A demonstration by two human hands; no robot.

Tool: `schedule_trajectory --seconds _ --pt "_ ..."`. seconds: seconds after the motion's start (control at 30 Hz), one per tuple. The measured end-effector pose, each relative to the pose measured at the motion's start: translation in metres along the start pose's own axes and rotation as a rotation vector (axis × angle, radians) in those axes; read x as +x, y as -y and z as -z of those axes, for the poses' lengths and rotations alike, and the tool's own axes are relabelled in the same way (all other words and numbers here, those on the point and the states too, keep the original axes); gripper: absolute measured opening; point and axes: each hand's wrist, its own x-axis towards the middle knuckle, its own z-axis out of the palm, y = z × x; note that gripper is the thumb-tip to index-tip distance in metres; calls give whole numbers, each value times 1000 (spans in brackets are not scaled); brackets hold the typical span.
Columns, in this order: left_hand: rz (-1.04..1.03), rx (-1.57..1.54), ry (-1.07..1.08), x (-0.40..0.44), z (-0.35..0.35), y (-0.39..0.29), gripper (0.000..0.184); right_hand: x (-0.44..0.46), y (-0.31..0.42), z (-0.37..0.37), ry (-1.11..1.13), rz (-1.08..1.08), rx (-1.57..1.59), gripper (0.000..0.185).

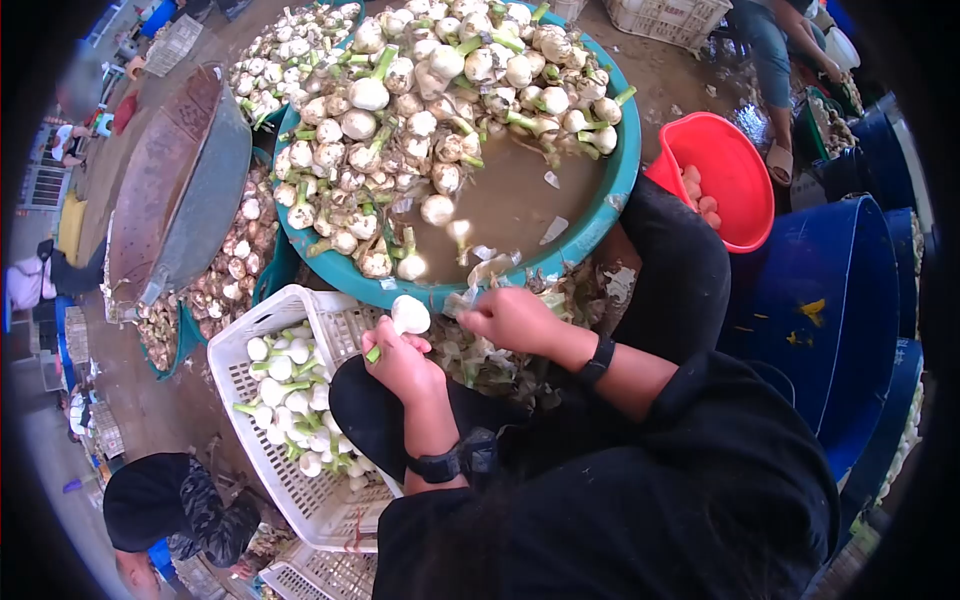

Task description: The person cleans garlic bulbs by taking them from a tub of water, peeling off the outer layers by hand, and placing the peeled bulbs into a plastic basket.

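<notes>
My left hand (pixel 408 368) is closed around the green stem of a white, peeled garlic bulb (pixel 410 315), with the bulb showing above the fingers. To its right, my right hand (pixel 515 322) is pinched closed at the rim of the teal tub (pixel 625 180). A pale, papery scrap of garlic skin (pixel 458 303) shows at its fingertips. Unpeeled garlic bulbs (pixel 420 120) with dirty skins and short green stems are heaped in the tub. Beside my left hand, a white plastic crate (pixel 232 360) holds peeled garlic bulbs (pixel 300 400).
A red basin (pixel 735 180) with round pinkish items stands at the right, near large blue barrels (pixel 810 320). Loose garlic skins (pixel 490 365) lie below my hands. A rusty metal trough (pixel 190 190) leans at left. Other people (pixel 180 510) sit nearby.
</notes>
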Motion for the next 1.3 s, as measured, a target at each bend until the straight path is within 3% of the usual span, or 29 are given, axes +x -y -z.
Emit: schedule_trajectory --seconds 0.03,0.1,0.13,0.17,0.2,0.23,0.27,0.3,0.37,0.4,0.43,0.5,0.53,0.57,0.63,0.7,0.77,0.8,0.87,0.97,1.03,1.1,1.17,1.23,1.3 --pt "-80 64 38 0 0 3 23 -3 13 8 4 -7 -2 28" --pt "-155 131 83 3 4 14 24 -3 39 20 -276 179 579 13" --pt "-305 192 120 9 8 23 24 3 38 16 -362 458 546 7" --pt "-458 251 155 15 12 31 25 7 32 14 -368 459 544 7" --pt "-325 216 167 -6 0 13 25 11 26 11 -381 493 449 7" --pt "-328 214 165 -5 0 11 25 15 20 6 -391 528 353 9" --pt "-194 110 84 -2 0 8 26 16 13 1 -424 395 350 15" --pt "-61 5 4 1 1 5 27 16 5 -3 -421 401 353 15" --pt "-76 32 -12 5 3 5 23 18 -10 -8 -171 31 424 26" --pt "-117 184 94 4 3 7 19 17 -4 -8 -130 16 669 37" --pt "-151 337 201 2 3 10 16 17 0 -7 -127 8 665 37" --pt "-216 278 288 -5 5 16 16 21 9 3 277 -315 1575 42" --pt "-291 218 372 -7 5 18 18 31 3 9 378 -240 1605 53" --pt "-369 158 455 -5 4 18 23 33 -5 23 550 -50 1905 61" --pt "-296 157 335 3 5 10 24 19 -1 74 829 515 2065 70" --pt "-215 168 222 5 8 8 26 36 -10 81 409 293 1989 77" --pt "-94 229 183 8 -2 16 32 83 -27 41 -136 -306 1501 74" --pt "-70 224 234 10 -4 23 31 95 -32 21 -190 -487 1255 57" --pt "-61 224 238 11 -8 32 27 136 -41 -27 -140 -603 1061 40" --pt "-30 261 170 17 -7 32 28 169 -60 -75 -64 -537 1116 37" --pt "-1 268 105 22 -6 27 32 138 -36 -56 -92 -118 333 36" --pt "214 146 80 23 -7 22 44 93 -6 -41 -91 34 308 39" --pt "390 101 288 36 0 26 53 54 8 -26 51 146 329 33" --pt "346 174 271 33 -2 26 46 31 16 -17 -50 373 60 28" --pt "315 238 270 30 -3 29 41 20 25 -4 23 342 -91 23"
